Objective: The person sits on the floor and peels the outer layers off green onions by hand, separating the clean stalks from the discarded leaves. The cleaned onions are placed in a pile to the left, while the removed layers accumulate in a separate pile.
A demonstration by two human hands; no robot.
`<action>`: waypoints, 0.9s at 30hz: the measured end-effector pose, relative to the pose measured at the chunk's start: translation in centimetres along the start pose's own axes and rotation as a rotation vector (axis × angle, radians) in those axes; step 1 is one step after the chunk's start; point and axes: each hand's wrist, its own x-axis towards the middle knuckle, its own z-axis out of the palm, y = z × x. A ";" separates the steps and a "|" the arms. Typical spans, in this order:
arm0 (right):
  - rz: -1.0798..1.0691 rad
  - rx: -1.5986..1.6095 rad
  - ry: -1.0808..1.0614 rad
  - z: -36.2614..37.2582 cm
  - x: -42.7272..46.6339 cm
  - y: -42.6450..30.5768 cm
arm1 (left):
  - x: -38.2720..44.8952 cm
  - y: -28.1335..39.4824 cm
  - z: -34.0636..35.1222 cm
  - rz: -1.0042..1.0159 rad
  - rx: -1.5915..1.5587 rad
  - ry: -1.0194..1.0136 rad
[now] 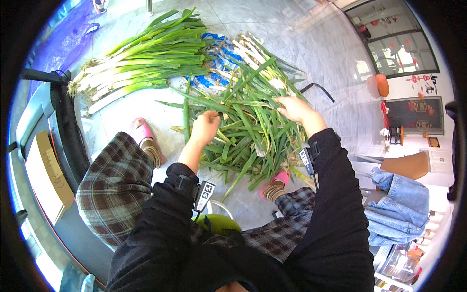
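A heap of loose green onion leaves and trimmings (251, 135) lies on the floor between my feet. My left hand (206, 126) is over its left side, fingers curled inward; whether a leaf is in them is hidden. At the upper right of the heap, my right hand (297, 109) has its fingertips against a yellowish-green leaf; the grip is not clear. Beyond it lie untrimmed green onions (255, 54) with pale stalks and dry skins. A large bundle of cleaner green onions (157, 58) lies to the upper left, white root ends pointing left.
Blue and white plastic sheeting (222, 51) lies between the onion piles. A black strap (319, 87) is on the floor at right. A treadmill (69, 120) with a cardboard piece (49, 175) stands at left. Denim clothing (397, 208) hangs over a chair at right. A green stool seat (219, 223) is beneath me.
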 end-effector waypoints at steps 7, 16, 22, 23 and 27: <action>0.007 -0.052 -0.029 2.2 6.1 3.1 | 1.2 0.3 2.9 0.063 0.209 -0.098; -0.133 0.122 0.079 10.9 19.0 -1.5 | 3.9 -4.7 3.9 -0.109 0.249 -0.102; -0.080 0.043 0.036 14.7 25.1 -3.0 | 5.5 -6.6 3.9 -0.203 0.199 -0.072; -0.061 -0.078 0.077 15.2 24.8 -2.6 | 5.7 -6.8 3.9 -0.197 0.198 -0.067; 0.076 -0.104 -0.040 15.7 22.4 0.0 | 6.1 -7.4 4.1 -0.222 0.164 -0.040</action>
